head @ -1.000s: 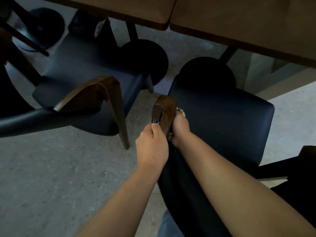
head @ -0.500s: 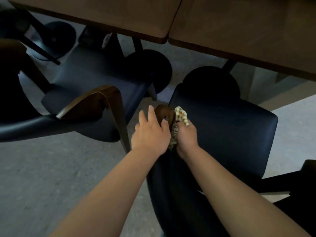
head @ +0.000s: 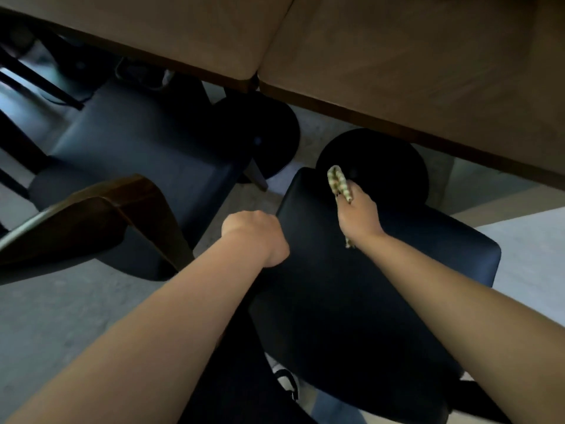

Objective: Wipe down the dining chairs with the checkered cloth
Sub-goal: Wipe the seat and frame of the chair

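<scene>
Right hand (head: 359, 214) clutches checkered cloth (head: 338, 183) at seat (head: 382, 270) far edge; left hand (head: 255, 235) fisted, contents unclear. Best: flatten cloth, sweep back toward wrist.

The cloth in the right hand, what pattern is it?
Checkered, green and cream; the cloth shows in the head view, bunched in the right hand.

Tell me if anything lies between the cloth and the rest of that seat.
Nothing visible does. The right hand holds the checkered cloth near the far edge of the dark seat, which shows bare. The left hand sits closed at its left edge.
</scene>
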The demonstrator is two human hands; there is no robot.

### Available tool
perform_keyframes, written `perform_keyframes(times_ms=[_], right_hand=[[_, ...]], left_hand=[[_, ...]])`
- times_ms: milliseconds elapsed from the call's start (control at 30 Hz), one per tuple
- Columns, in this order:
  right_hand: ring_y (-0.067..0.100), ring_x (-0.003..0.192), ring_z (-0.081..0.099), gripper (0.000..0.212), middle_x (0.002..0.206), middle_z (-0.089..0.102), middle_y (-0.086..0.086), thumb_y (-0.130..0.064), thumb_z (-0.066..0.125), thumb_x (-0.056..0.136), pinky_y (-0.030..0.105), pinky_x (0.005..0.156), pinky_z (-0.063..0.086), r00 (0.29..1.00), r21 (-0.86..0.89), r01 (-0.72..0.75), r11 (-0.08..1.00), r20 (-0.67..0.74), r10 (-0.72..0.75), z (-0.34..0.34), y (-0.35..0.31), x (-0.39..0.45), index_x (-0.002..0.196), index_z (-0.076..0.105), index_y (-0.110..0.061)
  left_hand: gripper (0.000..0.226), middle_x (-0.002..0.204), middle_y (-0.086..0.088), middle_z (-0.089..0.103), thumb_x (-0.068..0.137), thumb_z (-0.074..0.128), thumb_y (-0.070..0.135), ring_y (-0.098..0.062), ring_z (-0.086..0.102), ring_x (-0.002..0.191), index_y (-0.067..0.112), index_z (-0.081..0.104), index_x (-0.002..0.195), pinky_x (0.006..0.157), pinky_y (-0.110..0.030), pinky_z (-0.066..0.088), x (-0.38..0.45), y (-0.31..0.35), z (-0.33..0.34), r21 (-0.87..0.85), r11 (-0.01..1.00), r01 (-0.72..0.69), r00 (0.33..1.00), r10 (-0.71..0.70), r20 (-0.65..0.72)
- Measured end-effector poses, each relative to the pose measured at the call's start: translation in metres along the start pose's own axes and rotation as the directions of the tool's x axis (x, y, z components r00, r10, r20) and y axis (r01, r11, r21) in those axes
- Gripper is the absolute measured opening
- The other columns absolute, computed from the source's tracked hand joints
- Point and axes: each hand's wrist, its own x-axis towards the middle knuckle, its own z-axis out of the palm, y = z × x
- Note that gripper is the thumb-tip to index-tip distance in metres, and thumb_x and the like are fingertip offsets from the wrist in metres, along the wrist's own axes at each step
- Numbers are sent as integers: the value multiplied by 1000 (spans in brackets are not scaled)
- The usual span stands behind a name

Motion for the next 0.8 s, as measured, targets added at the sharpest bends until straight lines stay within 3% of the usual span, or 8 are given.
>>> perform_keyframes(times_ms=[100, 233, 333, 400, 467, 567, 700, 800], right_hand=[[25, 128, 44, 44, 141, 47, 8, -16, 38, 99, 26, 100, 32, 988, -146, 151, 978, 56, -144, 11, 14, 35, 143, 39, -20], [27, 144, 17, 55, 157, 20, 10, -16, 39, 97, 44, 116, 19, 970, -413, 239, 879, 152, -192, 36, 35, 73, 150, 23, -18], [28, 146, -8, 66, 160, -3, 7, -36, 40, 96, 51, 115, 0, 951, -651, 267, 710, 296, -87, 53, 55, 87, 152, 8, -26], [29, 145, -16, 70, 160, -9, 4, -45, 39, 94, 57, 113, -7, 952, -710, 278, 647, 291, -90, 62, 65, 89, 152, 4, -30], [29, 145, -15, 66, 160, -6, 4, -37, 38, 95, 59, 113, -7, 963, -714, 263, 649, 233, -134, 69, 67, 88, 152, 7, -31], [30, 147, -4, 64, 160, 7, 8, -16, 42, 93, 54, 117, -2, 965, -687, 260, 678, 154, -214, 75, 66, 88, 152, 17, -25], [30, 147, 2, 64, 159, 13, 9, -6, 40, 92, 47, 118, 4, 957, -649, 278, 708, 127, -259, 82, 62, 93, 151, 21, -17], [33, 146, 8, 59, 157, 20, 13, -11, 32, 91, 48, 118, 4, 911, -640, 406, 652, 229, -342, 93, 62, 96, 150, 25, -14]], left_hand=[[33, 91, 0, 56, 92, 48, 40, -21, 53, 77, 17, 60, 112, 51, -31, 30, 11, 4, -1, 75, 997, -23, 999, 20, 30], [20, 77, 0, 47, 89, 47, 36, -21, 51, 70, 18, 53, 97, 55, -31, 35, 29, 8, -1, 4, 999, 38, 998, -38, 41], [26, 87, -1, 50, 90, 47, 29, -22, 50, 72, 16, 55, 111, 60, -33, 37, 45, 7, -5, -106, 992, 67, 998, -65, 23], [35, 99, -4, 52, 92, 49, 28, -24, 49, 80, 13, 48, 124, 62, -34, 37, 51, 6, -5, -180, 983, 37, 998, -46, -47], [42, 108, -5, 55, 94, 50, 30, -27, 54, 89, 13, 40, 131, 62, -35, 40, 54, 7, -4, -257, 964, -63, 992, 31, -124], [48, 124, -8, 54, 95, 52, 29, -31, 56, 111, 16, 36, 138, 84, -43, 49, 54, 10, -4, -306, 935, -181, 980, 146, -136], [38, 124, -11, 56, 96, 49, 26, -32, 58, 105, 12, 42, 131, 74, -38, 44, 56, 7, -3, -225, 973, -52, 998, 45, -33], [41, 127, -10, 56, 99, 47, 28, -29, 57, 103, 11, 45, 135, 75, -36, 40, 57, 5, -2, -130, 991, 37, 995, -25, 92]])
